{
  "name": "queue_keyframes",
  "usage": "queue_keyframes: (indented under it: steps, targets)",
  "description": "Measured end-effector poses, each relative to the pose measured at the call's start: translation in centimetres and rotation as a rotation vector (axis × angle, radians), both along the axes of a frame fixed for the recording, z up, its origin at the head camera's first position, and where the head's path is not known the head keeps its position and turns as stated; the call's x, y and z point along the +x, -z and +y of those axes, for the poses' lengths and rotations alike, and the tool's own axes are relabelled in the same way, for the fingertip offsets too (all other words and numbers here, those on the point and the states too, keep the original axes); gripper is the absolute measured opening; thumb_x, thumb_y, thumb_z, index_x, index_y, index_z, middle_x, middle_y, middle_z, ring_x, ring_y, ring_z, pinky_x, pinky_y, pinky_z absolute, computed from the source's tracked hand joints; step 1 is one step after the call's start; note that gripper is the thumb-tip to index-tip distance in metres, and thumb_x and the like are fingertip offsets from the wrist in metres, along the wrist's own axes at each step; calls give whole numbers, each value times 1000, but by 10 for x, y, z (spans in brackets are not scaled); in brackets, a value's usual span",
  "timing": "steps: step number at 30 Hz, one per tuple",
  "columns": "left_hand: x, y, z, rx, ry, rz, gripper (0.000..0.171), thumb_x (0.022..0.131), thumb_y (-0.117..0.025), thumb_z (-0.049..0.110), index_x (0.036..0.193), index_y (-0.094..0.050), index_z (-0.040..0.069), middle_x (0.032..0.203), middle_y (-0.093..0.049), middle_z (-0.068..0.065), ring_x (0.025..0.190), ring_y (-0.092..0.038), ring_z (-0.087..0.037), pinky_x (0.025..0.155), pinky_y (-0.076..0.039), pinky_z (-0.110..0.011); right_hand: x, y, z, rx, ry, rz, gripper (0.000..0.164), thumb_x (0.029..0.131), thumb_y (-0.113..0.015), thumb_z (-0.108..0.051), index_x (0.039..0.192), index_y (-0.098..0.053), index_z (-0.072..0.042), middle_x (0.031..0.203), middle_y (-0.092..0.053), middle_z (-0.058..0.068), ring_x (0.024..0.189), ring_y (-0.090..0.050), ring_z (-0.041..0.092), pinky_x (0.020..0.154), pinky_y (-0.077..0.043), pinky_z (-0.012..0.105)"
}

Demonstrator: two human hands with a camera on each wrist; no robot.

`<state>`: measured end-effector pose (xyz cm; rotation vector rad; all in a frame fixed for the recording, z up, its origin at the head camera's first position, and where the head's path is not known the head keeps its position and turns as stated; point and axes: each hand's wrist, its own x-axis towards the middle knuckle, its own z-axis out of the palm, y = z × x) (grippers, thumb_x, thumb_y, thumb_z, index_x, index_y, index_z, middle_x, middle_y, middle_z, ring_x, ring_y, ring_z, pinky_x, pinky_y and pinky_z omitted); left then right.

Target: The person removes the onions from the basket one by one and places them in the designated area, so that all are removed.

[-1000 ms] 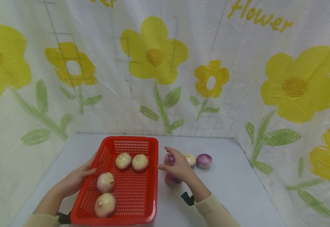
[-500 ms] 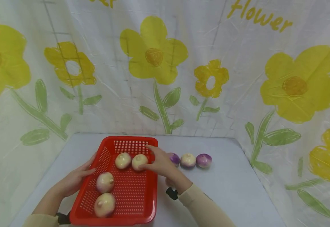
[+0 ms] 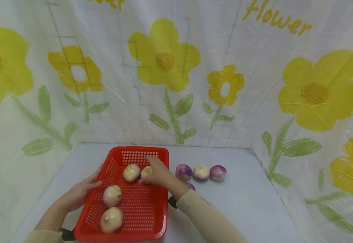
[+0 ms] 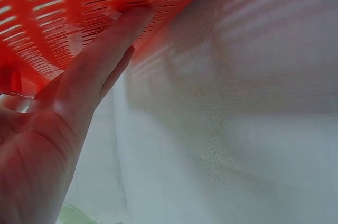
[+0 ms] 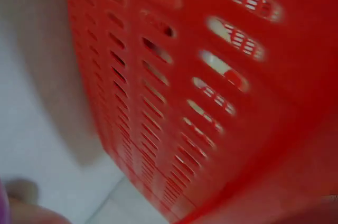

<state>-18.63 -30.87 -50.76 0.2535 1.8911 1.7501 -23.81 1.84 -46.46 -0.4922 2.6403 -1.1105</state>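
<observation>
A red perforated plastic basket [image 3: 159, 209] stands on the table, with several cream-and-purple turnips inside. My left hand [image 3: 78, 194] is at its left side, and in the left wrist view straight fingers [image 4: 95, 65] lie against the slotted outer wall. Reaching over the right rim, my right hand [image 3: 158, 173] grips a turnip [image 3: 146, 171] near the back of the basket, thumb in front and fingers behind. Another turnip [image 3: 132, 172] sits just left of it. Two more, a turnip [image 3: 112, 195] and a turnip [image 3: 111, 220], lie along the left wall.
Outside the basket on the right, a purple turnip [image 3: 184, 172], a cream one [image 3: 201, 172] and another purple one [image 3: 218, 172] form a row. One more turnip [image 3: 190, 186] is partly hidden by my right forearm. A flower-printed curtain [image 3: 176, 111] hangs behind the table [image 3: 246, 202].
My right hand has moved left from above the loose turnips, over the rim and into the basket, closing around the back right turnip. My left hand and the basket have stayed put.
</observation>
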Motion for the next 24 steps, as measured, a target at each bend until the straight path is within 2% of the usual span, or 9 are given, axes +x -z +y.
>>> queue_keyframes:
  steps: [4,8,13,18,21,24]
  targets:
    - [0,1,0,5,16,8,68,111,-33,24,160,11,40,169,19,-8,145,-30,-11,104,-48,-32,-1,8,-8,72,12,-12,98,71,-91,-39,154,-43,-22,157,-44,6,141,-45,27,110,-45,51]
    - [0,-1,0,17,17,11,68,111,-32,22,160,12,39,168,20,-9,133,-40,5,103,-49,-30,-4,16,-14,171,-1,13,96,72,-92,-32,153,-43,-20,154,-46,7,138,-49,26,107,-48,46]
    - [1,-4,1,23,15,17,68,111,-33,22,160,12,37,168,21,-9,124,-42,16,102,-48,-27,-7,20,-22,274,-23,54,95,73,-92,-22,154,-43,-20,154,-45,10,141,-45,27,110,-46,43]
    - [1,-6,1,26,14,9,68,111,-32,21,160,12,38,168,19,-10,124,-46,13,102,-50,-32,-10,21,-26,299,0,20,97,73,-91,-16,156,-40,-19,157,-43,11,145,-40,29,114,-42,45]
    - [1,-5,1,16,11,11,68,111,-32,22,160,12,38,168,19,-11,126,-45,10,102,-51,-35,-12,23,-26,315,25,-3,98,73,-90,-15,156,-39,-17,155,-46,10,142,-44,28,113,-43,46]
    - [1,-3,1,6,4,8,69,111,-34,24,160,12,38,168,20,-10,132,-40,6,103,-50,-32,-12,27,-27,360,23,26,96,73,-90,-17,154,-40,-12,148,-52,13,137,-49,30,112,-44,46]
